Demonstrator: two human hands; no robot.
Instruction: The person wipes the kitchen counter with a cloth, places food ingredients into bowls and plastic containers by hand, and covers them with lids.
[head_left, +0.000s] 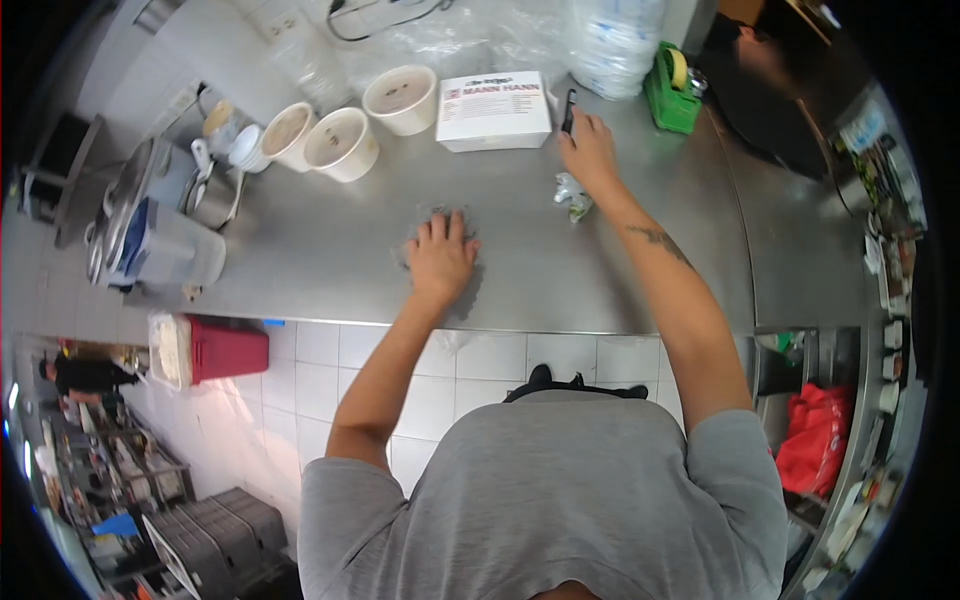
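My left hand (440, 258) lies flat on the steel counter (520, 270), fingers spread over what looks like a thin clear plastic sheet or bag (405, 252). My right hand (588, 152) is farther out, beside the right end of a white printed box (493, 112). Its fingers are closed on a black marker (570, 108), which points away from me. Just below that hand, a crumpled piece of clear plastic (572, 196) with some green in it rests on the metal.
Lidded paper tubs (342, 145) stand left of the box. A green tape dispenser (674, 92) and wrapped stacks (617, 45) are at the back right. Clear containers (175, 243) and a metal jug (214, 198) sit at the left. Another person (765, 90) is at the upper right.
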